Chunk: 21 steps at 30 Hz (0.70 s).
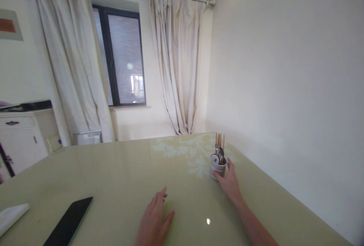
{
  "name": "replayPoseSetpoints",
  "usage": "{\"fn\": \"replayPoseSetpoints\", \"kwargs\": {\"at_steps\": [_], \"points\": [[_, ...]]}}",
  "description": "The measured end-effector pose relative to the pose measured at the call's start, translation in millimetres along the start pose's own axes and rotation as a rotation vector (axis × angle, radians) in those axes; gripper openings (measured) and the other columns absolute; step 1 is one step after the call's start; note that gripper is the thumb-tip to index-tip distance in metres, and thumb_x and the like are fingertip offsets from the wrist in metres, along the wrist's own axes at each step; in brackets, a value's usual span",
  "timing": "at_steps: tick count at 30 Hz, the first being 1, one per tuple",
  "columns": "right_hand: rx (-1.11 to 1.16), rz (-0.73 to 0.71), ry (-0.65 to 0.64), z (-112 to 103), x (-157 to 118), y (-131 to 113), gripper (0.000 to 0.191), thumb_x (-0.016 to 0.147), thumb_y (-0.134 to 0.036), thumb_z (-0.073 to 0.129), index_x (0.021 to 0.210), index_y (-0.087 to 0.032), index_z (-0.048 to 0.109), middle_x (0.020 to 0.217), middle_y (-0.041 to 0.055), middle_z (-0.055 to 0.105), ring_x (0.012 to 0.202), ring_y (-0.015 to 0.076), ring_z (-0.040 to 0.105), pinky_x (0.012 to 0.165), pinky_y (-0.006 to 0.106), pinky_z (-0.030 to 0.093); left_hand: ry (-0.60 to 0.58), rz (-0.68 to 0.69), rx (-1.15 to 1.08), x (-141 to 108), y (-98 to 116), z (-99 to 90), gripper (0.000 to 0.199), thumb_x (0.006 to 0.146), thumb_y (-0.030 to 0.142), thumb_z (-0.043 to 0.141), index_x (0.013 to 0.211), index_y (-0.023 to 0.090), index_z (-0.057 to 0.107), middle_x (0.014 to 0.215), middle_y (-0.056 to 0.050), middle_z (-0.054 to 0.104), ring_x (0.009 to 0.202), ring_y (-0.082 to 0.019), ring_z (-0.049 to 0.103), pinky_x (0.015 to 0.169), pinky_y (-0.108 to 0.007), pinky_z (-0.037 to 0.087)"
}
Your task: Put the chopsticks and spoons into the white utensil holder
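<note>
While the right hand point(229, 185) held the cup point(217, 169) of spoons point(221, 152) and sticks point(220, 139), right of the frame's middle, the left hand point(155, 215), bottom middle, was loose and empty; a snug, level grip seemed best.

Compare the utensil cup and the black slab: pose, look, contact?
The utensil cup stands upright; the black slab lies flat.
The cup is light-coloured and round; the slab is dark and long.
The cup has the right hand at its side; no hand is at the slab.
Shared: both are on the tabletop.
</note>
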State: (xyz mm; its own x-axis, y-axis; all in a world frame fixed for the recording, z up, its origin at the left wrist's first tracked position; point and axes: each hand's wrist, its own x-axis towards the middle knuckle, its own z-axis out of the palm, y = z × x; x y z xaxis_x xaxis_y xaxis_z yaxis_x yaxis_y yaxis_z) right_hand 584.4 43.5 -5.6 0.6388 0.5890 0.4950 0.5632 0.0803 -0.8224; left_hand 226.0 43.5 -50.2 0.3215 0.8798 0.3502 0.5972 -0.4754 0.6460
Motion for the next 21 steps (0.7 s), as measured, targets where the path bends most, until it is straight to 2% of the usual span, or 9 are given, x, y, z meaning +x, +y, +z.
{"fn": "replayPoseSetpoints", "kwargs": {"at_steps": [3,5,7,8,10,14,16,17,21], "points": [[-0.113,-0.065,0.117,-7,-5,-17,0.122,0.063,-0.072,0.078,0.159,-0.014,0.03,0.162,0.0294,0.039,0.148,0.0518,0.037,0.114,0.073,0.033,0.048,0.066,-0.011,-1,4,-3.1,0.056,0.089,0.03,0.059,0.144,0.022,0.055,0.129,-0.013,0.07,0.124,-0.03,0.066,0.11,-0.052,0.052],[-0.14,-0.192,0.175,-11,-17,-35,0.109,0.078,-0.073,0.069,0.162,-0.019,0.027,0.163,0.0254,0.039,0.15,0.0502,0.036,0.117,0.074,0.03,0.036,0.112,-0.015,-1,11,-7.3,0.038,0.092,0.031,0.06,0.129,0.024,0.066,0.125,-0.011,0.071,0.117,-0.027,0.069,0.104,-0.045,0.056],[-0.107,-0.335,0.136,-11,-38,-55,0.095,0.09,-0.064,0.066,0.164,-0.022,0.025,0.163,0.0211,0.041,0.15,0.0451,0.039,0.121,0.069,0.029,-0.023,0.162,-0.025,-2,19,-10.6,0.02,0.098,0.033,0.057,0.108,0.024,0.073,0.109,-0.008,0.074,0.101,-0.022,0.072,0.092,-0.035,0.059],[-0.069,-0.401,0.088,-10,-51,-64,0.089,0.093,-0.059,0.066,0.164,-0.023,0.027,0.162,0.0193,0.045,0.149,0.0429,0.043,0.121,0.066,0.032,-0.065,0.191,-0.028,-2,22,-10.9,0.023,0.101,0.034,0.054,0.099,0.024,0.074,0.101,-0.007,0.074,0.094,-0.02,0.072,0.086,-0.031,0.059],[-0.007,-0.488,-0.171,-2,-80,-79,0.079,0.099,-0.047,0.064,0.166,-0.027,0.027,0.164,0.0147,0.045,0.15,0.0379,0.043,0.122,0.06,0.036,-0.162,0.24,-0.022,-3,24,-7.4,0.031,0.105,0.033,0.047,0.098,0.025,0.075,0.092,-0.006,0.075,0.086,-0.019,0.073,0.08,-0.028,0.059],[0.102,-0.742,-0.809,22,-130,-91,0.081,0.095,-0.053,0.071,0.165,-0.036,0.034,0.163,0.0082,0.049,0.148,0.0373,0.048,0.119,0.052,0.042,-0.269,0.349,-0.028,-7,9,11.4,0.036,0.101,0.029,0.05,0.131,0.032,0.071,0.114,-0.009,0.079,0.099,-0.025,0.075,0.087,-0.035,0.062],[0.117,-0.777,-0.929,33,-142,-92,0.059,0.104,-0.048,0.059,0.161,-0.045,0.04,0.159,0.0015,0.055,0.146,0.0332,0.052,0.116,0.048,0.045,-0.272,0.414,-0.037,-7,-3,18.4,0.04,0.098,0.037,0.057,0.137,0.033,0.069,0.123,-0.01,0.078,0.108,-0.028,0.074,0.092,-0.039,0.062],[0.119,-0.773,-0.952,37,-145,-91,0.057,0.105,-0.049,0.057,0.16,-0.046,0.04,0.158,0.0002,0.056,0.146,0.0325,0.053,0.116,0.046,0.045,-0.274,0.441,-0.034,-7,-9,19.8,0.042,0.096,0.043,0.061,0.136,0.032,0.07,0.124,-0.011,0.078,0.109,-0.03,0.073,0.094,-0.04,0.062],[0.143,-0.777,-0.964,39,-142,-86,0.073,0.099,-0.059,0.064,0.163,-0.044,0.034,0.159,0.0013,0.054,0.145,0.0326,0.053,0.119,0.045,0.04,-0.275,0.593,0.093,-6,-19,15.5,0.05,0.096,0.052,0.063,0.138,0.026,0.069,0.131,-0.013,0.076,0.117,-0.03,0.073,0.107,-0.039,0.057]]}}
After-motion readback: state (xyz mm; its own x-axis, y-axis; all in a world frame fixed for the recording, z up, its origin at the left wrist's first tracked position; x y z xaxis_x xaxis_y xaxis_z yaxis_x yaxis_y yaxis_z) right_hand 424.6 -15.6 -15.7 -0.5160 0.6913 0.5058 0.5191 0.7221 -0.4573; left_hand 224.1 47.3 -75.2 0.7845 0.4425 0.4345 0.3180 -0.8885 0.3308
